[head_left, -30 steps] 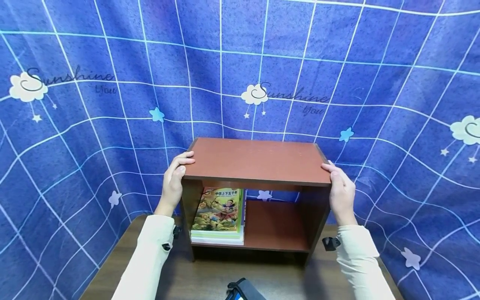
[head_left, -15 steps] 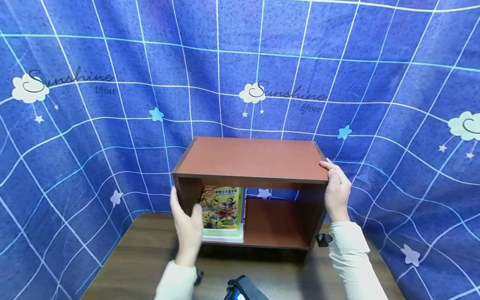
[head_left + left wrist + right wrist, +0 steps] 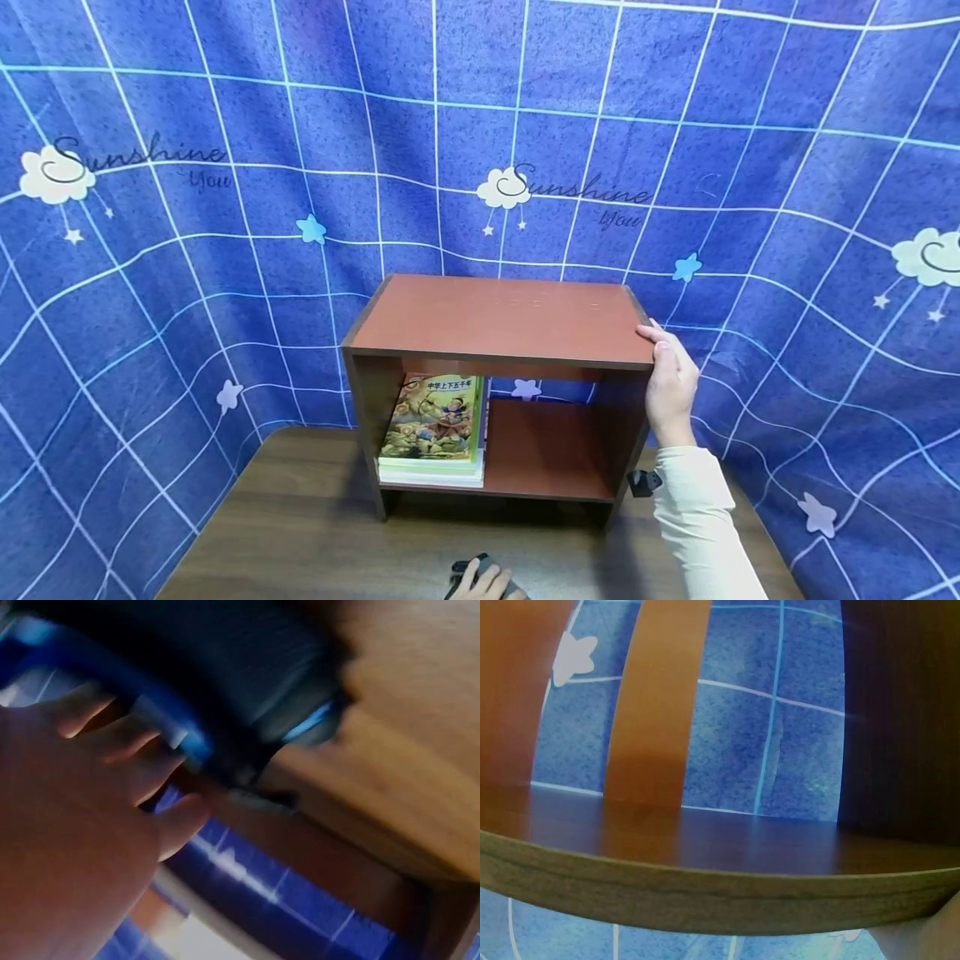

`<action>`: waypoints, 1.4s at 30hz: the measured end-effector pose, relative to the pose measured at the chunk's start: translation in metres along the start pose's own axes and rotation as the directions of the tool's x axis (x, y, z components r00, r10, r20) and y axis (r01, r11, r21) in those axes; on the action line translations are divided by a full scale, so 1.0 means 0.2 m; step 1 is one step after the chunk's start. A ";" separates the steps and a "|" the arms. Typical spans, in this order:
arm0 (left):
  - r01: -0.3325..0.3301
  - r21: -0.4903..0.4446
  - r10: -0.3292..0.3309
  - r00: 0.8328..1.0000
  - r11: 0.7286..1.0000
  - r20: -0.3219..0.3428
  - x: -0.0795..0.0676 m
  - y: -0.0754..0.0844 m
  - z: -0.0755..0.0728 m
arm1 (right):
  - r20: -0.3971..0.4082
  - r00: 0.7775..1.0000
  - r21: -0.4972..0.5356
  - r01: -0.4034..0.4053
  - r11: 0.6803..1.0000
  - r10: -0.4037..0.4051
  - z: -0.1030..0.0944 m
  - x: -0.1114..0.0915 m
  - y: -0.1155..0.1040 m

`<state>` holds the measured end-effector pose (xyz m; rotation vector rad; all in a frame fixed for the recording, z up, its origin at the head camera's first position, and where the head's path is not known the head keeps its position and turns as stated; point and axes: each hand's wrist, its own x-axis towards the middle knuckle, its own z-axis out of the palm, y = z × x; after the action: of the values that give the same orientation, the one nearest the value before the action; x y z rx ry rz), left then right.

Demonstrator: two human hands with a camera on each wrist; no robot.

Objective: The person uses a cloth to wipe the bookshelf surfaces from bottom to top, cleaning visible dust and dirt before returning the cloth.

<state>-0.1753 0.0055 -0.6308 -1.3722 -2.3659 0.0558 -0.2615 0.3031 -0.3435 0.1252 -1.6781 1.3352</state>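
Note:
A small brown bookshelf (image 3: 495, 321) with a reddish top stands on the wooden table in the head view. My right hand (image 3: 671, 392) grips its top right corner, fingers over the side edge and thumb at the front; in the right wrist view the board's front edge (image 3: 705, 889) fills the width, with part of that hand (image 3: 926, 937) at lower right. At the bottom of the head view, my left hand (image 3: 483, 583) lies over a black item with blue parts (image 3: 232, 660). Its fingers (image 3: 124, 739) reach across the item's blue side, blurred in the left wrist view.
A stack of books (image 3: 435, 417) with an illustrated cover on top leans in the shelf's left side. The shelf stands near the back of the table (image 3: 277, 500), before a blue gridded curtain (image 3: 360, 125).
My left hand has let go of the shelf's top left corner and come down and right to the black item. My right hand has stayed at the right corner.

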 end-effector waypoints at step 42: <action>0.283 -0.094 -0.189 0.331 0.954 -0.924 0.00 -1.17 -1.40 | -0.002 1.000 0.037 0.014 0.999 -0.014 0.01 0.00 0.01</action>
<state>-0.2677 -0.1611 -0.3188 -0.6336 -1.4647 -0.5709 -0.2640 0.3021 -0.3452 0.1565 -1.6485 1.3562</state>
